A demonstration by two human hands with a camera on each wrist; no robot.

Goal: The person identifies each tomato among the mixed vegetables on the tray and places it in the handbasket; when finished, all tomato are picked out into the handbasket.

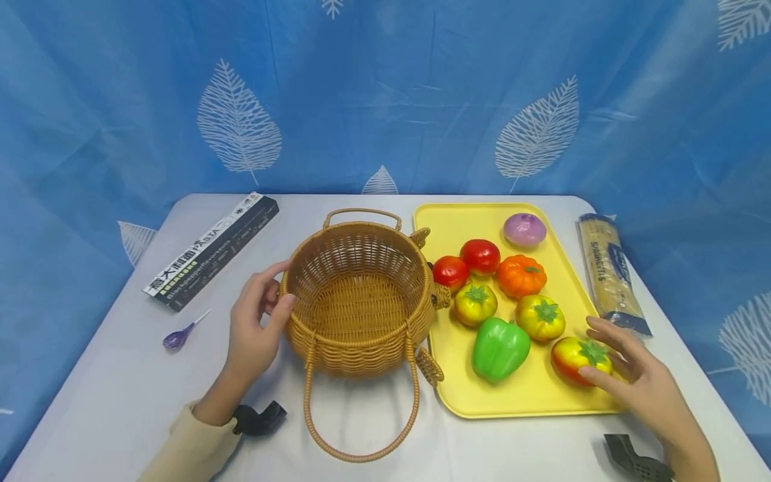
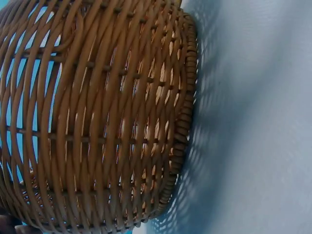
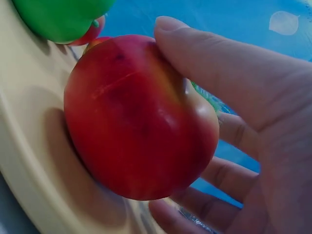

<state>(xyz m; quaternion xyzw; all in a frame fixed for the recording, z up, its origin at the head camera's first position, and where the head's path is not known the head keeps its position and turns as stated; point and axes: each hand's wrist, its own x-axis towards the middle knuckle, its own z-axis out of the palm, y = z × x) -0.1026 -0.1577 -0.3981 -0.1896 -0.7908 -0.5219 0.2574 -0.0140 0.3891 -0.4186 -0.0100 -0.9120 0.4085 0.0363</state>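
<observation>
A blue leaf-patterned cloth (image 1: 385, 100) is hanging beyond the yellow tray (image 1: 458, 224), and a white table (image 1: 108, 402) is supporting the tray. A wicker basket (image 1: 355, 358) is standing upright just left of the tray, its trimmings overlapping the tray's left edge in the head view, one handle drooping toward the person. A black-and-white pasta box (image 1: 211, 251) is lying well left of the tray; a spaghetti pack (image 1: 611, 274) is lying just right of it. Left of the tray, the left hand (image 1: 259, 314) is resting against the basket's rim, thumb and forefinger spreading apart. At the tray's near right corner, the right hand (image 1: 641, 378) is spreading loosely around a red-and-yellow tomato (image 1: 566, 365) that is sitting in the tray; whether the thumb is touching it is remaining unclear. Also in the tray, a green pepper (image 1: 501, 349), an orange pumpkin (image 1: 521, 276), two yellow-green tomatoes (image 1: 476, 304), two red tomatoes (image 1: 480, 256) and a purple onion (image 1: 525, 229) are lying. A purple lollipop-like item (image 1: 177, 339) is lying well left of the tray.
</observation>
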